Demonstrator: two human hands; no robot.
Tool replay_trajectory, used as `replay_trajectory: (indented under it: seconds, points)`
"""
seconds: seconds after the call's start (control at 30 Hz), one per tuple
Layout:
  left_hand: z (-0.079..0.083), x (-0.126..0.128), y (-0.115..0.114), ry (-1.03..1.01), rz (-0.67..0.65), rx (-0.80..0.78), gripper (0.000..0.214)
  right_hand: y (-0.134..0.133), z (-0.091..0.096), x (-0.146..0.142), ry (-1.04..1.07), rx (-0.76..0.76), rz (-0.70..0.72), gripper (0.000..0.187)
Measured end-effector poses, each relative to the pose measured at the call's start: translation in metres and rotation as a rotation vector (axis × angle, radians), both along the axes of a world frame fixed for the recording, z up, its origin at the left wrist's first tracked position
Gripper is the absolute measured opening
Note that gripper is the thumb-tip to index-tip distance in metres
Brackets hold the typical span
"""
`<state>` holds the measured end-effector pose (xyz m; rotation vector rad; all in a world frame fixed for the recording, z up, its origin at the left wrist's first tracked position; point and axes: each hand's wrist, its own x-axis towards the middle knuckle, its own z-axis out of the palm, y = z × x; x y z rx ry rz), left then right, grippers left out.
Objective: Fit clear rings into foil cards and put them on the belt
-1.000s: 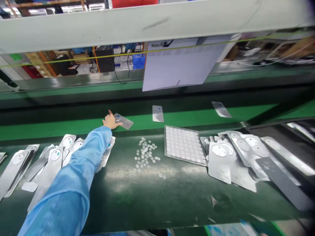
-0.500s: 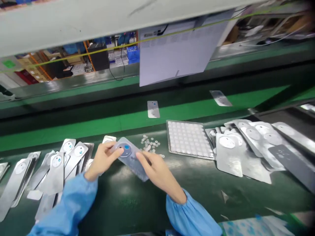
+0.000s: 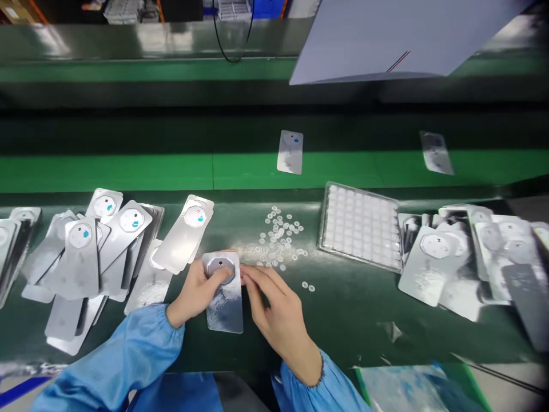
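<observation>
Low in the frame's centre, the left hand (image 3: 195, 292) grips a grey plate (image 3: 223, 294), thumb closed over its round disc, the plate lying on the dark green surface (image 3: 364, 320). The right hand (image 3: 274, 309) sits just beside the plate's right edge, fingers (image 3: 257, 280) loosely open and holding nothing. Beyond them lie scattered small white discs (image 3: 281, 237); a white tray (image 3: 360, 226) lies right of these, and piled plates (image 3: 98, 246) lie at mid-left. Farther up, one plate (image 3: 290, 152) rests on the bright green belt (image 3: 128, 171).
</observation>
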<state>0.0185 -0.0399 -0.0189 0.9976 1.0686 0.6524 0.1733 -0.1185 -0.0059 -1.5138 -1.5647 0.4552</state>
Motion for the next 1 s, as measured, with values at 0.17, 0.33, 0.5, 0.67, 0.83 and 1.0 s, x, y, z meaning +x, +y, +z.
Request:
replay_trajectory:
  seconds: [0.17, 0.33, 0.5, 0.67, 0.83, 1.0]
  points:
    - [0.001, 0.001, -0.005, -0.036, -0.083, 0.027, 0.034, 0.004, -0.016, 0.0, -0.274, 0.069, -0.004, 0.037]
    - [-0.006, -0.005, -0.01, -0.185, -0.087, -0.163, 0.04, 0.004, -0.014, 0.001, -0.33, 0.07, -0.007, 0.021]
    - [-0.009, -0.007, -0.01, -0.227, -0.118, -0.175, 0.043, 0.005, -0.011, -0.004, -0.262, 0.03, -0.024, 0.019]
    - [-0.008, -0.006, -0.01, -0.21, -0.108, -0.122, 0.041, 0.005, -0.013, -0.005, -0.256, -0.001, -0.01, 0.016]
    - [-0.012, -0.004, -0.011, -0.269, -0.033, -0.214, 0.043, 0.003, -0.013, -0.013, 0.037, 0.062, -0.052, 0.018]
    - [-0.01, -0.003, -0.007, -0.427, -0.026, -0.41, 0.058, -0.049, -0.009, 0.037, 0.288, 0.18, -0.511, 0.014]
